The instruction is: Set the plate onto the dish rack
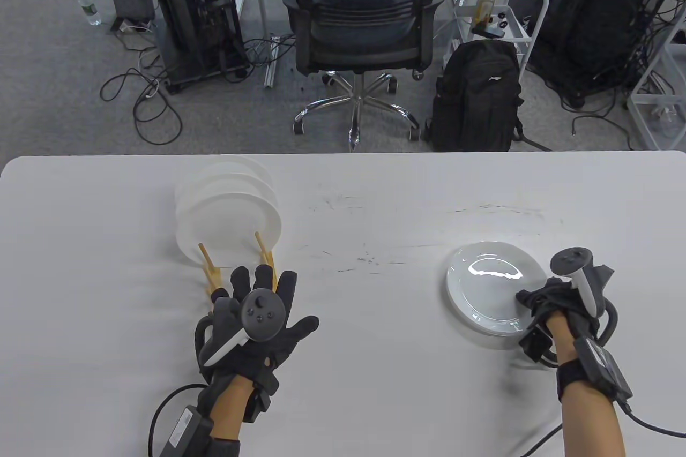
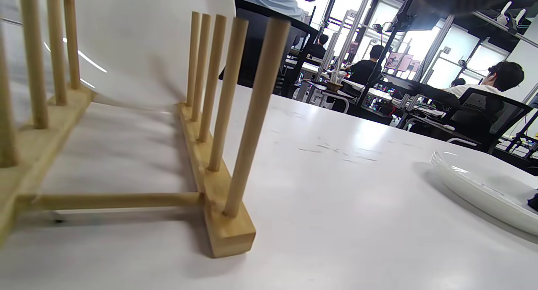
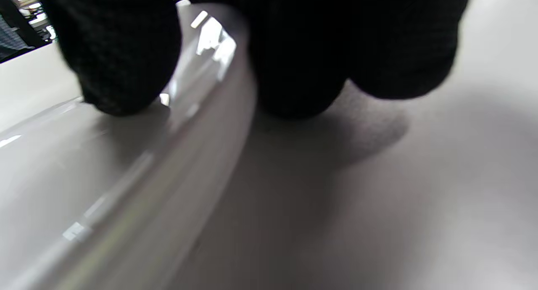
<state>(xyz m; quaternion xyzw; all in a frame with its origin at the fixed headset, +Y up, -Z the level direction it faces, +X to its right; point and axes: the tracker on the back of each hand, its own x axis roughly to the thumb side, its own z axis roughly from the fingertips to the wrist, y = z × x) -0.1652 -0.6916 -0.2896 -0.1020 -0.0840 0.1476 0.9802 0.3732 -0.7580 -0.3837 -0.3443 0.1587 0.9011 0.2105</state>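
A wooden dish rack [image 1: 211,272] stands at the left of the table with several white plates [image 1: 230,216] upright in its far slots. The left wrist view shows its near pegs [image 2: 218,185] bare and a racked plate [image 2: 138,50] behind them. My left hand [image 1: 262,307] lies open and spread over the rack's near end. A white plate [image 1: 487,285] lies flat at the right, on top of what looks like a short stack [image 2: 483,193]. My right hand [image 1: 552,307] grips its near right rim [image 3: 105,176], with the thumb [image 3: 122,50] on top and the fingers [image 3: 336,50] outside the edge.
The white table [image 1: 375,371] stretches between rack and plate, with scuff marks in the middle. Beyond its far edge stand an office chair [image 1: 356,23] and a black backpack [image 1: 477,98] on the floor.
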